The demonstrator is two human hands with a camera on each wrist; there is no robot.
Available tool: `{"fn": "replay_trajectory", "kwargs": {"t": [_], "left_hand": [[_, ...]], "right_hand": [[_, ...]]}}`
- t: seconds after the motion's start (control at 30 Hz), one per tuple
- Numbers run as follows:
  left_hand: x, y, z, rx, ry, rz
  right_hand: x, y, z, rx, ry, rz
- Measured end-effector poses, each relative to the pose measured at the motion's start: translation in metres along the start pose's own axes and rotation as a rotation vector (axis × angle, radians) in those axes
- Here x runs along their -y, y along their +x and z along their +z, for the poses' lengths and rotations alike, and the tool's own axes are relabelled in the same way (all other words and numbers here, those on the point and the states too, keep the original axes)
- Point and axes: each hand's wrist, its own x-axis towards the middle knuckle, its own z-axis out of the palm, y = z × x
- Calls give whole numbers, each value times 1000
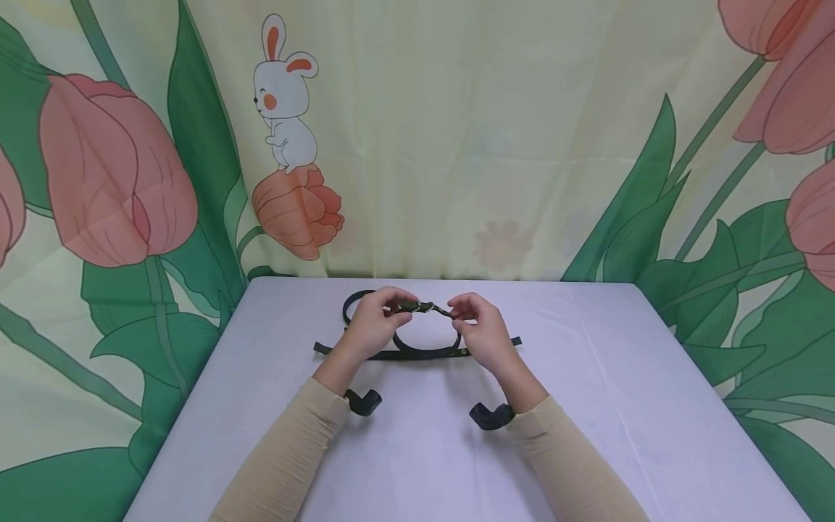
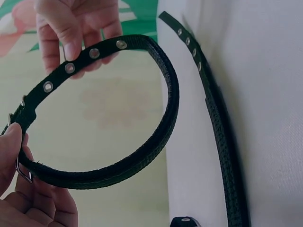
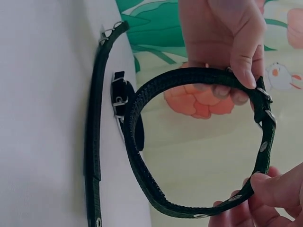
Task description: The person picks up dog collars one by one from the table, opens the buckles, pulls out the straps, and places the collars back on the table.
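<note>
A black collar (image 2: 173, 94) with metal eyelets and a buckle is held up as a loop between both hands. My left hand (image 1: 373, 322) pinches it at the buckle end, thumb against the metal fittings. With thumb and fingers, my right hand (image 1: 484, 328) pinches the eyelet end of the strap. In the right wrist view that strap passes through the buckle (image 3: 265, 94). A second black collar (image 2: 218, 127) lies stretched out on the table, nearer to me, below the loop. Behind my left hand sits a third, coiled black collar (image 1: 347, 308), partly hidden.
The table's white cover (image 1: 620, 377) spreads to both sides of the arms. A curtain (image 1: 424, 145) printed with tulips and a rabbit hangs behind the back edge. Black curved wrist pieces (image 1: 363, 402) stick out beside the sleeves.
</note>
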Motion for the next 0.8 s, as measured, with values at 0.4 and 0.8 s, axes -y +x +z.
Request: {"fn": "replay_trajectory", "kwargs": {"t": [0.4,0.8], "left_hand": [[-1,-1,1,3,21,-6],[-5,-3,8,47,96,9]], "right_hand": [[-4,0,-1,16,3,19],[4,-1,6,28,-1,-8]]}}
